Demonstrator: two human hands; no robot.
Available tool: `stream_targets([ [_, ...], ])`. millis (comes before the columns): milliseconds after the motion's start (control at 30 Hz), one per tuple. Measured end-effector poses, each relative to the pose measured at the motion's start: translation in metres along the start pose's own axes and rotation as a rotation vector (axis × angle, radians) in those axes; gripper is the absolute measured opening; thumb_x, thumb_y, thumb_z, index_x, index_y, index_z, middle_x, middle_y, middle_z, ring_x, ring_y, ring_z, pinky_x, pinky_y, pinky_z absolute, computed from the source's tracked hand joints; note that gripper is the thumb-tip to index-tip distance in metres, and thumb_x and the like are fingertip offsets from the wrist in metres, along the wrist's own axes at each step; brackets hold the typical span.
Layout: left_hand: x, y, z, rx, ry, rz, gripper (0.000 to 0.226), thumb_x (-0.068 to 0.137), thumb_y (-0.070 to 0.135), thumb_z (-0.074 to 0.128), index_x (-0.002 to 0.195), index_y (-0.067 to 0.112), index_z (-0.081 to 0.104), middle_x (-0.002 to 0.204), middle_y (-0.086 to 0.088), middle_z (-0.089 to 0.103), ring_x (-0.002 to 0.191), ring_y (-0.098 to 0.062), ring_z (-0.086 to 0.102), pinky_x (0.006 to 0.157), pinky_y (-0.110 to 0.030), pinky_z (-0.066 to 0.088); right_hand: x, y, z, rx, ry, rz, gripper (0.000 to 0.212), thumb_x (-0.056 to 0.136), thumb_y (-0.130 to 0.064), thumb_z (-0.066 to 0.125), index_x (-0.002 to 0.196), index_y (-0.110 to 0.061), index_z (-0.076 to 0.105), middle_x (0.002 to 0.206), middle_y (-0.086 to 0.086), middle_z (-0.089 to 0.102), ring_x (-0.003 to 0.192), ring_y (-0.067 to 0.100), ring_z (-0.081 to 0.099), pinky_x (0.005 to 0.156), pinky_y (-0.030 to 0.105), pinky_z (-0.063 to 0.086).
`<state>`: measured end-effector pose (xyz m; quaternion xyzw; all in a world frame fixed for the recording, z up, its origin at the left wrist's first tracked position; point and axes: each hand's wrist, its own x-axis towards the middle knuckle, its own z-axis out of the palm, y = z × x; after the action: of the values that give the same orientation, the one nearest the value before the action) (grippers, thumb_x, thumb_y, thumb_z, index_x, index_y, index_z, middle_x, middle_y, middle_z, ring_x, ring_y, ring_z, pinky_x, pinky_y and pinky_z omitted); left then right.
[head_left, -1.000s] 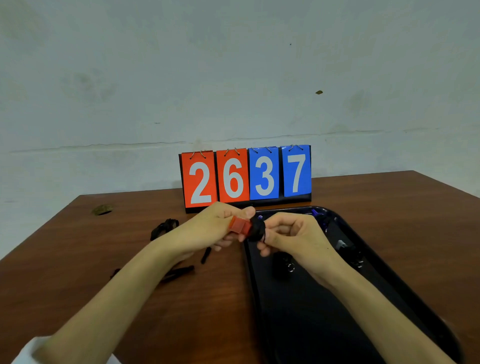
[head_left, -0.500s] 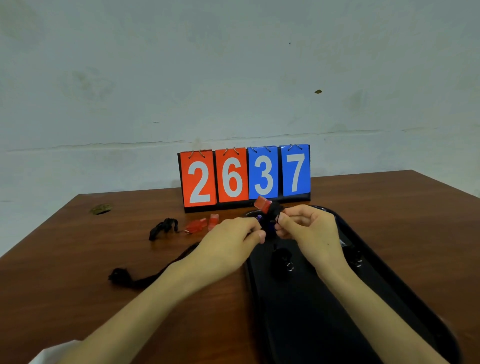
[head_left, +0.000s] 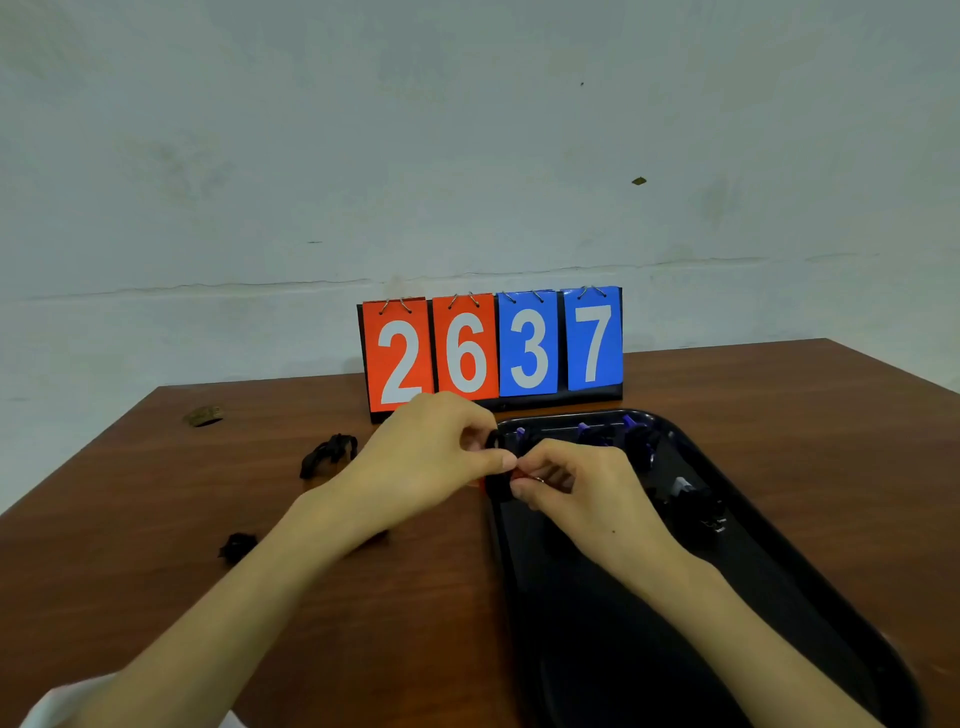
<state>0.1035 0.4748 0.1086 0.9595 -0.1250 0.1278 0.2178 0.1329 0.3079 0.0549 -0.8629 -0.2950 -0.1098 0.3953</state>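
Observation:
My left hand (head_left: 431, 457) and my right hand (head_left: 576, 493) meet over the near-left corner of a black tray (head_left: 779, 582). Between them they pinch a small black part (head_left: 500, 486) with a red piece and a small metal ring showing at my right fingertips. Most of the part is hidden by my fingers. Several black and purple small parts (head_left: 639, 441) lie in the far end of the tray.
A flip scoreboard (head_left: 491, 348) reading 2637 stands at the back of the brown wooden table (head_left: 156, 519). Black strap-like pieces (head_left: 330, 452) and a small black lump (head_left: 236, 545) lie on the table at left. A small brownish object (head_left: 203, 415) sits near the far-left edge.
Both hands have dropped lower toward the tray's left rim. The red piece that stuck up above my fingers is now mostly hidden between them.

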Motion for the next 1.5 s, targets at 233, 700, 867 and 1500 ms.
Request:
stream_targets([
  [233,0.004,-0.007,0.004,-0.278,0.048,-0.127,0.003,0.082,0.023,0.069,0.083,0.02,0.071,0.074,0.0,0.069,0.065,-0.011,0.066,0.058,-0.018,0.054,-0.001,-0.001,0.001,-0.043,0.042,-0.052,0.011,0.081,-0.024,0.068,0.092,-0.022,0.068,0.08,-0.016,0.064,0.075,0.0,0.061,0.075,0.015,0.049],
  [700,0.002,0.003,0.022,-0.828,0.193,-0.241,0.017,0.089,0.005,0.057,0.091,0.016,0.07,0.089,-0.004,0.07,0.084,-0.006,0.068,0.071,-0.015,0.055,0.0,0.003,-0.001,-0.072,0.238,0.095,0.012,0.079,-0.025,0.071,0.09,-0.02,0.069,0.077,-0.015,0.063,0.07,-0.003,0.057,0.073,0.011,0.048],
  [867,0.003,0.0,0.024,-1.06,0.182,-0.268,0.015,0.093,0.008,0.051,0.102,0.008,0.063,0.095,-0.01,0.072,0.094,-0.02,0.069,0.084,-0.033,0.055,0.0,0.002,-0.003,-0.049,0.248,0.131,0.012,0.08,-0.026,0.07,0.091,-0.02,0.069,0.08,-0.012,0.066,0.074,-0.002,0.06,0.073,0.01,0.047],
  [1500,0.0,-0.002,0.045,-0.491,0.345,-0.204,0.006,0.082,0.019,0.068,0.08,0.025,0.068,0.079,0.009,0.066,0.065,-0.002,0.064,0.06,-0.014,0.05,-0.004,-0.002,0.002,-0.116,0.214,0.063,0.015,0.082,-0.029,0.068,0.093,-0.019,0.068,0.084,-0.008,0.068,0.078,0.003,0.061,0.079,0.023,0.053],
])
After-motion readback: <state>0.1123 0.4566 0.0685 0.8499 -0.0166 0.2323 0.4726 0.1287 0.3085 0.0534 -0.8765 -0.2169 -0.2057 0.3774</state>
